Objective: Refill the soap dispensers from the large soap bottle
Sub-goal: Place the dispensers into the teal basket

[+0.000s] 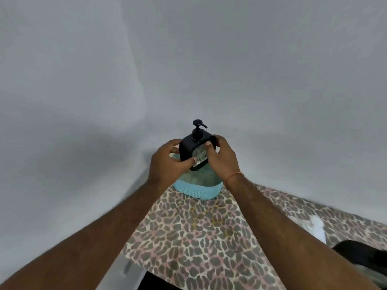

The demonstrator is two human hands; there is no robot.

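A black soap dispenser [193, 143] with a pump head and a clear window in its front is held up above a light blue basket [196, 191]. My left hand [165, 162] grips its left side, thumb across the lower front. My right hand [222, 158] grips its right side, thumb on the window. The basket stands at the far end of a table covered in a leopard-print cloth [199, 237]. A white-capped clear bottle [314, 225] lies blurred at the right edge; I cannot tell whether it is the large soap bottle.
A plain grey wall rises close behind the basket and along the left. A dark blurred object [364, 254] sits at the lower right. The table's near left corner drops off by my left forearm.
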